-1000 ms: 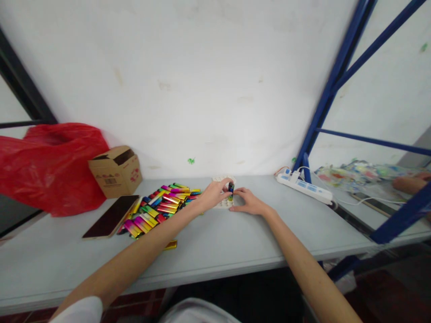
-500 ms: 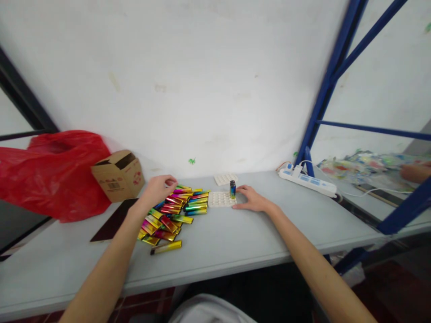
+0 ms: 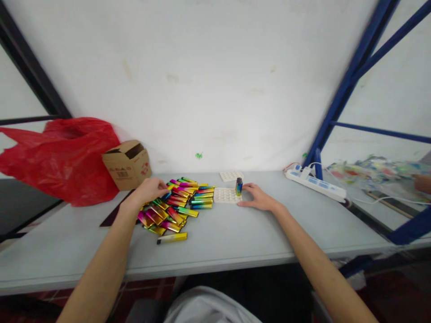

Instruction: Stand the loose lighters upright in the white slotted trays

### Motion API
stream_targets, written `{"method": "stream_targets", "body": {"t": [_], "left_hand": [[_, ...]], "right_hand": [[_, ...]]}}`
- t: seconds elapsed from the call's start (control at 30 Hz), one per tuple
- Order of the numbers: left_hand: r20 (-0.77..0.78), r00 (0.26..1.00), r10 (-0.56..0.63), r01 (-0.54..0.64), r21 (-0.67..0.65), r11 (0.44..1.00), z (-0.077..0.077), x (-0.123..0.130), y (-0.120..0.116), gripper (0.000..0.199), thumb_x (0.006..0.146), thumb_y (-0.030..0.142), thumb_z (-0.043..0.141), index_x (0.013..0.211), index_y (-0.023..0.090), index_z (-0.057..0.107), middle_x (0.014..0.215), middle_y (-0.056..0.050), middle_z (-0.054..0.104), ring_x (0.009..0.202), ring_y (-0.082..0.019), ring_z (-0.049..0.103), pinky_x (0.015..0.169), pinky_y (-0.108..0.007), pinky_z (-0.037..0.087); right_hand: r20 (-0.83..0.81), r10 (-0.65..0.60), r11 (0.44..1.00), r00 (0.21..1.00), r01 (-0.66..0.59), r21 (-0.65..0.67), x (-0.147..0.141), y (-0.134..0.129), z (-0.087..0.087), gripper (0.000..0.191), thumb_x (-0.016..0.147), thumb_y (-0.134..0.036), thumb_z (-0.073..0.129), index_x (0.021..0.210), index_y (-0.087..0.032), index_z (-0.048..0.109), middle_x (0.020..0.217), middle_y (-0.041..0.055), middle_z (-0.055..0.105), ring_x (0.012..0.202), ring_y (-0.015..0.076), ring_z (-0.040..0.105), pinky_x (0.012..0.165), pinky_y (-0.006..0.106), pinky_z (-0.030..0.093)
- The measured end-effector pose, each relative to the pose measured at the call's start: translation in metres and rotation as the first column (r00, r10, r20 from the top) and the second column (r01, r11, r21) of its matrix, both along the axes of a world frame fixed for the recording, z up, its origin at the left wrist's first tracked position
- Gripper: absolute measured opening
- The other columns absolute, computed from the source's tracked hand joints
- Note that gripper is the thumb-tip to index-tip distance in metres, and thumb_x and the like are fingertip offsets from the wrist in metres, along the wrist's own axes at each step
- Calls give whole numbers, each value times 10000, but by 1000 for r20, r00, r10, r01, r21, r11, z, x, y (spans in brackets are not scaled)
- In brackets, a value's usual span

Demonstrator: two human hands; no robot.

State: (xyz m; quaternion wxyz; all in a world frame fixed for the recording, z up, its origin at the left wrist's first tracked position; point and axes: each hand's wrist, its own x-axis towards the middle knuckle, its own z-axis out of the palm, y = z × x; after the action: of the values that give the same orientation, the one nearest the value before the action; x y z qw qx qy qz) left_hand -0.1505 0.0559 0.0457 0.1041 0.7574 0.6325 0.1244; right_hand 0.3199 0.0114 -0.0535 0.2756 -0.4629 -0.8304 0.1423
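Note:
My left hand is at the upper left of a pile of shiny multicoloured lighters, its fingers pinched at the pile's edge; what lies between the fingertips is too small to make out. A white tray with small holes lies right of the pile. One blue lighter stands upright at the tray's right end. My right hand rests beside that end, thumb and fingers spread, holding nothing. Nearest the front edge lies a single yellow and white lighter.
A second white tray lies by the wall. At the left are a red bag, a cardboard box and a dark flat object. A power strip lies right; another person's hand shows at the far right.
My left hand has lowered onto the lighters at the pile's upper left edge. My right hand remains beside the tray. The whole view has shifted a little.

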Motion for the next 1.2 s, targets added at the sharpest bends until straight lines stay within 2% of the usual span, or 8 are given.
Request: {"method": "stream_targets", "body": {"t": [0.27,0.47,0.6,0.73,0.87,0.97,1.07,1.2], "left_hand": [[21,1000,0,-1,38,999,-5,-3,4,297,667,488,750,785,218,796,868,-108,832,902,-332,781,811,-334,570],[397,918,-8,-65,169,983,0,8,-4,551,650,665,790,947,203,820,841,-92,819,816,-316,760,708,-345,575],[724,687,-50,-63,129,990,0,31,-17,676,606,650,874,1067,162,795,831,-85,804,681,-241,718,627,-323,557],[926,370,-79,-70,113,991,4,51,-22,645,561,476,966,1086,162,763,787,-39,762,632,-163,668,609,-276,533],[990,2,-141,-184,139,973,13,55,-16,523,523,336,992,953,184,737,810,2,718,720,-122,649,686,-245,542],[978,-136,-157,-194,129,972,18,62,-13,444,549,314,988,879,197,716,868,14,708,773,-109,633,687,-218,523],[985,-131,-116,-89,105,990,16,82,-19,435,545,308,999,864,174,736,890,-11,713,809,-123,639,693,-220,524],[997,25,-77,128,73,989,11,117,-32,468,559,345,1002,889,134,747,810,-20,695,709,-130,639,647,-249,528]], "right_hand": [[9,6,1000,1000,-6,2,0,2,-1,737,810,-645,833,1367,-187,678,1420,192,600,1331,363,585,1205,558,429],[12,7,1000,1000,-7,4,-1,2,0,735,802,-649,839,1354,-187,690,1399,187,610,1327,366,589,1202,556,428],[1,9,1000,1000,-9,11,-1,2,-1,736,792,-653,847,1352,-201,692,1400,181,612,1317,362,598,1198,557,433],[4,5,1000,1000,-5,13,-1,2,-1,735,795,-653,846,1351,-198,693,1399,183,614,1319,359,595,1197,555,437],[2,5,1000,1000,-5,5,-2,3,-1,743,786,-644,857,1348,-186,693,1399,189,619,1315,363,597,1196,560,436],[-10,5,1000,1000,-5,8,-3,3,-1,737,780,-648,859,1339,-195,698,1390,184,629,1306,363,603,1187,561,442],[-23,4,1000,1000,-4,17,-3,3,-2,728,775,-647,863,1331,-206,701,1381,178,634,1304,360,605,1182,561,446],[-16,0,1000,1000,0,8,-3,2,-1,731,775,-645,864,1333,-202,700,1393,180,625,1303,357,606,1182,555,446]]}}
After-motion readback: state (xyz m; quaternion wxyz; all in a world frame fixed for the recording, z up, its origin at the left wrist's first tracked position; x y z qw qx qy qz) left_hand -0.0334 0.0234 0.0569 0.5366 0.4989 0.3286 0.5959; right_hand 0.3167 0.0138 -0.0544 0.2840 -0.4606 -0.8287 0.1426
